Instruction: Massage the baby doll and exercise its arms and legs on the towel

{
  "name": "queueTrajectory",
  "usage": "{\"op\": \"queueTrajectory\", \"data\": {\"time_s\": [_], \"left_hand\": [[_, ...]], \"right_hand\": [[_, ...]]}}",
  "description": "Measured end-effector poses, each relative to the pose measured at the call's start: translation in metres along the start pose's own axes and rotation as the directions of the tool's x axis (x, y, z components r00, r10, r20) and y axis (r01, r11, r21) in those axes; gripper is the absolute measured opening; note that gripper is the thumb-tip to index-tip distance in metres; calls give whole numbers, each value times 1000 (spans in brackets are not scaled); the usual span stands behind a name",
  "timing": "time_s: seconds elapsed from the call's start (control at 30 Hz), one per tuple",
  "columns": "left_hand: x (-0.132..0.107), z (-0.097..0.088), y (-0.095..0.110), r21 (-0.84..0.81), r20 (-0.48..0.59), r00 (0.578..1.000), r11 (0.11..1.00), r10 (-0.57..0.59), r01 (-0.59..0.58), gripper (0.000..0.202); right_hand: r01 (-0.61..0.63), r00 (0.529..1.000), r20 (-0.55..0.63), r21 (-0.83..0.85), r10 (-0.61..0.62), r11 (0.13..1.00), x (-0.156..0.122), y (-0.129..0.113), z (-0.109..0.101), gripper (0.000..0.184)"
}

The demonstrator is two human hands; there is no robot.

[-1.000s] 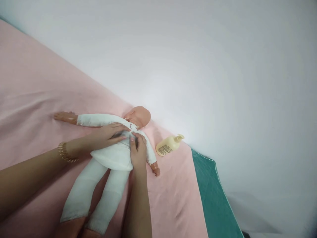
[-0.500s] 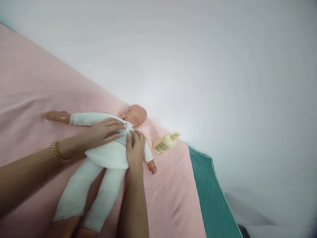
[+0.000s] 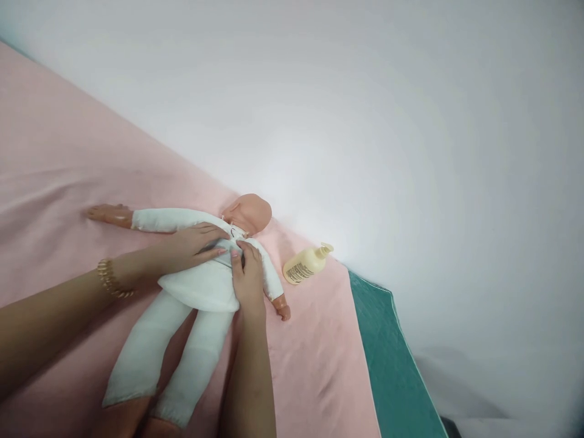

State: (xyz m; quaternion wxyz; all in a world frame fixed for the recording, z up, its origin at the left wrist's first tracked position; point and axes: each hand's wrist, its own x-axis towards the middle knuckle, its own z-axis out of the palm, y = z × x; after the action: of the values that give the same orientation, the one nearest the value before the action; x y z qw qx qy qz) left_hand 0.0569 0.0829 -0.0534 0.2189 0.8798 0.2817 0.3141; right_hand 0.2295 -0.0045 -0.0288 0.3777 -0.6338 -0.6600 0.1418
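Observation:
A baby doll (image 3: 201, 289) in a white suit lies on its back on a pink sheet (image 3: 68, 140), its bare head (image 3: 253, 212) towards the wall. My left hand (image 3: 194, 244), with a gold bracelet (image 3: 107, 278) on the wrist, lies over the doll's chest. Its thumb and fingers pinch the front of the white suit just below the collar. My right hand (image 3: 249, 277) comes up from below, fingers curled, and pinches the same cloth edge beside the left fingertips. The two hands touch at the chest.
A cream pump bottle (image 3: 303, 266) lies on its side on the sheet, right of the doll's arm. A teal mattress (image 3: 392, 365) shows beyond the sheet's right edge. A white wall (image 3: 365, 121) runs along the far side.
The hands stay on the doll's chest; the right fingers have shifted slightly along the cloth. The view has drifted a little to one side.

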Motion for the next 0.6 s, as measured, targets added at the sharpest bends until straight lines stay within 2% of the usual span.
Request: {"op": "queueTrajectory", "data": {"time_s": [0.13, 0.4, 0.6], "left_hand": [[0, 3, -3, -7, -28, 1000, 1000, 8, -8, 50], [3, 0, -14, -43, 73, 997, 998, -32, 35, 54], [0, 4, -3, -73, -11, 998, 995, -62, 61, 51]], "right_hand": [[5, 1000, 0, -23, -5, 1000, -1, 1, 1, 42], [-7, 999, 49, -65, 10, 998, 0, 3, 1, 48], [-14, 999, 51, -65, 17, 998, -1, 1, 0, 47]]}}
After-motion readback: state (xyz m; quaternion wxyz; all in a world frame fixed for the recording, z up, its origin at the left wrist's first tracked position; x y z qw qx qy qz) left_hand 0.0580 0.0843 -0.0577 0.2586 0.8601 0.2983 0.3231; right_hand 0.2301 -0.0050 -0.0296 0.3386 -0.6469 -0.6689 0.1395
